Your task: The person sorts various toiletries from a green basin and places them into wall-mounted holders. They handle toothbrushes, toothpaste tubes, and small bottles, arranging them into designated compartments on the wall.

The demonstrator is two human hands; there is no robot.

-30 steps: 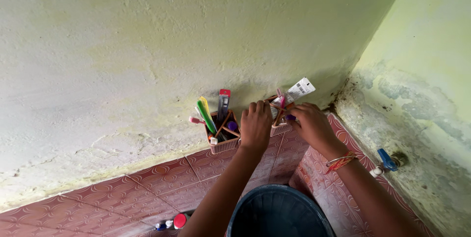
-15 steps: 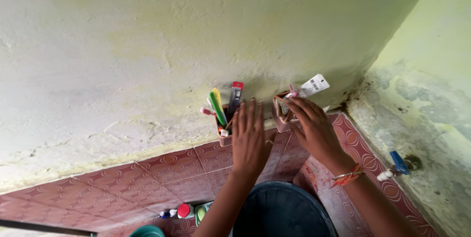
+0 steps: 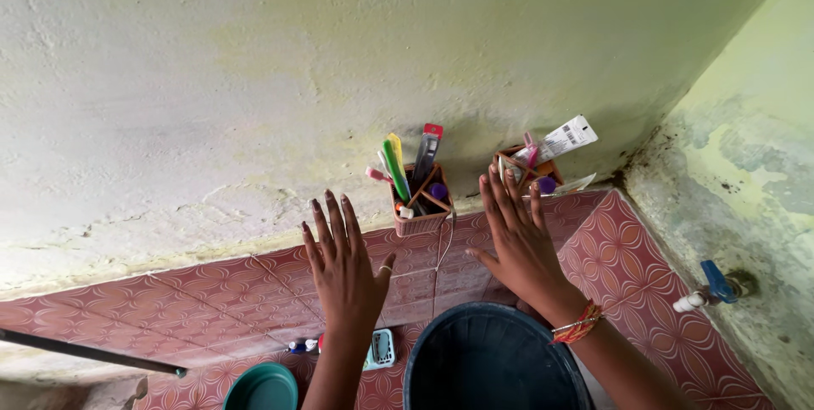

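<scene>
L hand (image 3: 343, 262) flat, empty | R hand (image 3: 517, 236) flat, near holder (image 3: 527, 171)

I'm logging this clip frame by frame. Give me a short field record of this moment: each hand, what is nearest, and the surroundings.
left hand: open, fingers spread, holding nothing, raised before the tiled wall
right hand: open, empty, fingertips just below the right holder
left holder: brushes and tubes upright inside, on the ledge
below: dark bucket, green bowl
right wall: blue tap
</scene>
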